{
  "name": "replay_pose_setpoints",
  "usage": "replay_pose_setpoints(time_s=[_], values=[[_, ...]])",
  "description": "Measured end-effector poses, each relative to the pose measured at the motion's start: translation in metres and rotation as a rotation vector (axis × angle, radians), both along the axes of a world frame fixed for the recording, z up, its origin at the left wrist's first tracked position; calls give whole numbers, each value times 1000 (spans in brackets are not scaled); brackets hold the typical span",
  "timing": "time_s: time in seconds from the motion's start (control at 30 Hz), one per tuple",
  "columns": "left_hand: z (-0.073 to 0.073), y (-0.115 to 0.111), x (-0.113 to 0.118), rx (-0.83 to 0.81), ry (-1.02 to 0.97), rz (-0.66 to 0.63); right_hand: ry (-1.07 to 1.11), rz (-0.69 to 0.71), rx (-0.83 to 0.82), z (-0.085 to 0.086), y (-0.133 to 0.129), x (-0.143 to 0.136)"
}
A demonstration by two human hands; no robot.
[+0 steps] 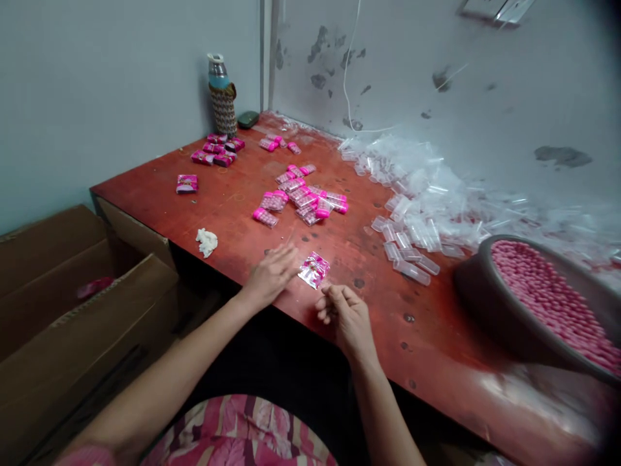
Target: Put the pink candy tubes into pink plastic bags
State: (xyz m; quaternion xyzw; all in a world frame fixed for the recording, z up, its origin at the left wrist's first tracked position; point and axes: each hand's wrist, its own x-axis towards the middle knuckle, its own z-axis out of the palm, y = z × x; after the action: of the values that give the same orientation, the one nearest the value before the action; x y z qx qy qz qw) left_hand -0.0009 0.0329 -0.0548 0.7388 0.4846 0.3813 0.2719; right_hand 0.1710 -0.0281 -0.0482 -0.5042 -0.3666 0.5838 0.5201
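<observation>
A small shiny pink printed packet (pixel 314 269) lies on the red tabletop between my hands. My left hand (pixel 272 275) rests just left of it, fingers stretched out and holding nothing. On the other side, my right hand (pixel 345 314) is closed in a pinch, its fingertips at the packet's lower right corner. I cannot make out whether the corner is between them. Farther back lies a loose group of clear tubes with pink caps (pixel 301 194), filled with pink balls.
Pink boxes (pixel 213 152) sit near a bottle (pixel 223 103) in a woven cover. Empty clear tubes (pixel 412 213) are heaped along the wall. A tub (pixel 478 285) of pink balls (pixel 548 291) stands right. Crumpled white material (pixel 207 242) lies near the table's edge, above cardboard boxes (pixel 111 304).
</observation>
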Motion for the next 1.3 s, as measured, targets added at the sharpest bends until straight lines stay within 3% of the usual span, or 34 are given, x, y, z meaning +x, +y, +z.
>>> replay_pose_setpoints(time_s=[0.1, 0.2, 0.4, 0.53, 0.6, 0.7, 0.8, 0.87, 0.97, 1.1, 1.13, 1.3], values=[[-19, 16, 31, 87, 300, -96, -55, -43, -11, 4, 1, 14], [-29, 23, 37, 147, 396, -71, -122, -42, 1, 5, 5, 23], [-29, 18, 39, 178, 289, -53, -285, -129, 87, -3, 29, 19], [-16, 3, 46, 160, 59, -44, -148, -164, 86, -9, 48, 11], [-8, -3, 47, 74, -97, -14, -57, -150, 89, -7, 54, 11], [4, -5, 44, -235, -337, 21, -20, -84, 101, 0, 58, 15], [9, 1, 37, -627, -557, -99, -73, 70, 77, 10, 60, 17], [9, 4, 34, -804, -700, -140, -149, 193, 78, 15, 66, 18], [7, 6, 29, -888, -836, -50, -430, 296, 159, 18, 88, 21], [6, 5, 21, -896, -894, 70, -1266, 129, 472, 24, 148, 30], [6, 5, 19, -899, -910, 88, -1445, 151, 545, 26, 165, 33], [5, 8, 8, -922, -1093, 194, -1821, 530, 673, 31, 230, 36]])
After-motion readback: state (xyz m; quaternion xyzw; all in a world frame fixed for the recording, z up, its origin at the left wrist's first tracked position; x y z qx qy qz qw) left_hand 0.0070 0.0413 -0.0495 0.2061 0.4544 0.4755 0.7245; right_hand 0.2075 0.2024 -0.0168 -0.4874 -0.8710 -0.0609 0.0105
